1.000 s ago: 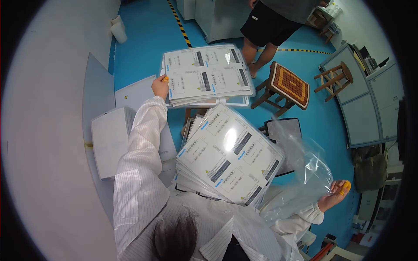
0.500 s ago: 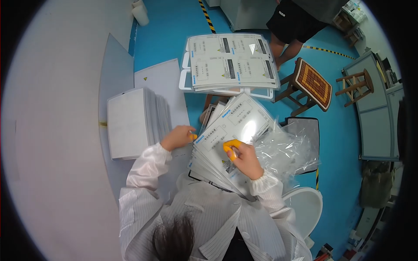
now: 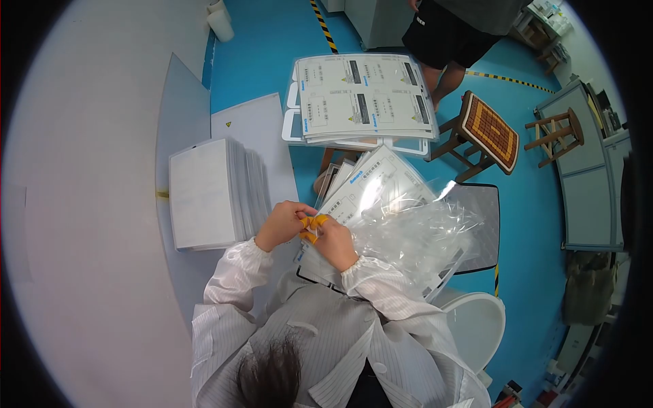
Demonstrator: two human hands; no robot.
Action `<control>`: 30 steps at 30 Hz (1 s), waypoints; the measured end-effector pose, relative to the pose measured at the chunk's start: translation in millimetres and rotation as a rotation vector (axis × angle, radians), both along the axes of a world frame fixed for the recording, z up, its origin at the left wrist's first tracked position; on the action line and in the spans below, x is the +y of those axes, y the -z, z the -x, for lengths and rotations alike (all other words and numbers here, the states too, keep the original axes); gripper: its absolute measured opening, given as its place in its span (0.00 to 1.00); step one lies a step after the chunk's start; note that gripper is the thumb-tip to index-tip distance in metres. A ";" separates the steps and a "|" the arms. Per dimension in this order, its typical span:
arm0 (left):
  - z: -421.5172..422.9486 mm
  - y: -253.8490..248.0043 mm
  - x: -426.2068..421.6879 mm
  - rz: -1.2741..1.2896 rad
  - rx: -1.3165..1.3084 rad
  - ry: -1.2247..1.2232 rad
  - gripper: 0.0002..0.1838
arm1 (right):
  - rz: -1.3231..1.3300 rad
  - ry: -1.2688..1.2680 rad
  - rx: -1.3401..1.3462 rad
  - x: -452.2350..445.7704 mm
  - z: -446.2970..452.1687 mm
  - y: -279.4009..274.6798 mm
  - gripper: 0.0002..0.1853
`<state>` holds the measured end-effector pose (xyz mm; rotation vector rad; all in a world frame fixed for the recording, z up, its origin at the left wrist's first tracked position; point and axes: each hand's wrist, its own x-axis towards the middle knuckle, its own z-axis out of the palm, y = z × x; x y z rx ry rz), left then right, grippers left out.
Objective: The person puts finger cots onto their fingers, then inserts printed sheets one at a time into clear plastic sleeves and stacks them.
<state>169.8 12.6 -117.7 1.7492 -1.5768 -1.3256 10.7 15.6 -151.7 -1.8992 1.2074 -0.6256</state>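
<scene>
Closest to me is my striped shirt (image 3: 340,326), its pale sleeves reaching forward to my left hand (image 3: 277,224) and right hand (image 3: 335,245). My fingertips, some in yellow finger covers (image 3: 320,221), meet at the left edge of the nearer stack of printed sheets (image 3: 343,204). My knuckles hide the contact, so I cannot tell whether the fingers of either hand are clamped on a sheet or on film. The sheets lie fanned and turned at an angle just in front of my shirt, blue lettering on the uppermost. Crumpled clear film (image 3: 422,224) lies over their right part, beside my right wrist, catching the light. Low on my right is a round white rim (image 3: 502,319); a grey dark-edged panel (image 3: 483,217) shows past the film. To my left, a thick white stack (image 3: 204,197) stands near a pale board (image 3: 255,129). Beyond the nearer sheets, a second printed stack (image 3: 367,102) rests on white-edged frames (image 3: 291,129). Farther off, on the blue floor (image 3: 524,211), are a stool with a brown checked mat (image 3: 491,129), a person in black shorts (image 3: 452,30), a smaller wooden stool (image 3: 575,128) and grey cabinets (image 3: 585,197).
</scene>
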 end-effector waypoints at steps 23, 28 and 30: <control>-15.1 13.7 8.4 -0.153 0.500 -0.114 0.18 | 0.020 -0.005 -0.096 -4.9 11.9 17.0 0.14; -19.1 19.8 6.9 -0.220 0.499 -0.168 0.18 | -0.312 -0.005 -0.691 -25.8 44.4 16.9 0.13; -18.0 32.9 3.7 -0.256 0.514 -0.186 0.17 | -0.372 0.104 -0.856 -37.5 62.1 9.4 0.10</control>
